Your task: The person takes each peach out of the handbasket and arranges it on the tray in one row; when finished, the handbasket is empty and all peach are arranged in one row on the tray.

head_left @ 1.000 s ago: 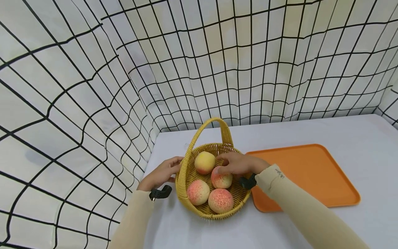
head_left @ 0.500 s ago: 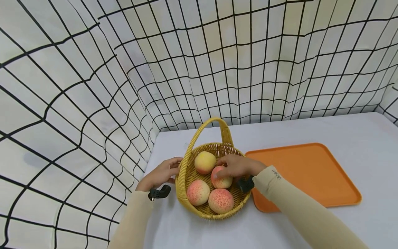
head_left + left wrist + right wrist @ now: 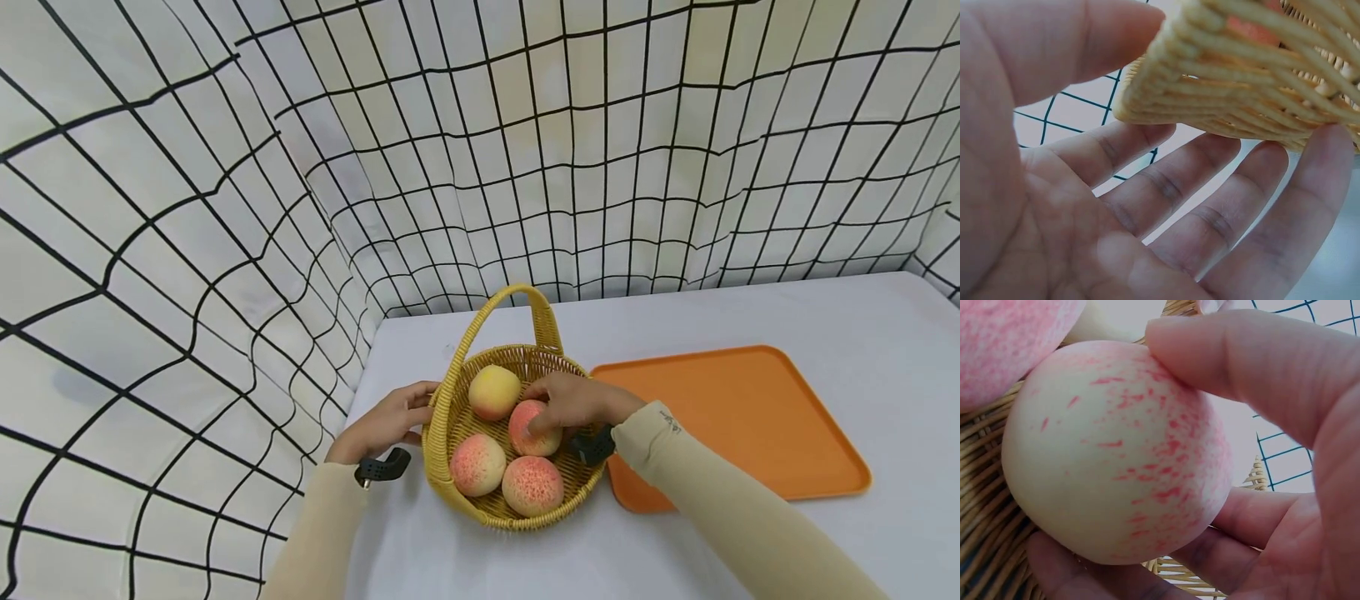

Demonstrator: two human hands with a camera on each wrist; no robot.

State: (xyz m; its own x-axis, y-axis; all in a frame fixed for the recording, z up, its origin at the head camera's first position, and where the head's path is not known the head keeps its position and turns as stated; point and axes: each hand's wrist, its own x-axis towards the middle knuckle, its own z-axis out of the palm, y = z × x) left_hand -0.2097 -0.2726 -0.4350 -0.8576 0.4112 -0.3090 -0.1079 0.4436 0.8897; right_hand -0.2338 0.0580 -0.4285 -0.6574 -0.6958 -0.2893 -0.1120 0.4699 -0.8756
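Observation:
A yellow wicker basket (image 3: 525,521) with a tall handle stands on the white table, holding several peaches. My right hand (image 3: 573,400) reaches into it and grips a pink-and-cream peach (image 3: 534,442). In the right wrist view the thumb lies on top of this peach (image 3: 1116,450) and the fingers curl beneath it. At the basket's left side, my left hand (image 3: 386,421) holds the rim. The left wrist view has the basket's woven wall (image 3: 1229,81) between the thumb and the fingers. A yellower peach (image 3: 494,392) sits behind, while two pink-speckled peaches, one left (image 3: 477,464) and one right (image 3: 532,485), lie in front.
An orange tray (image 3: 750,425) lies flat on the table (image 3: 570,558) right of the basket, partly behind the right forearm. White walls with black netting (image 3: 570,167) rise at the back and left. Each wrist wears a black camera band.
The right hand has dipped slightly and its thumb has closed onto the peach. The left hand and the basket stay nearly where they were.

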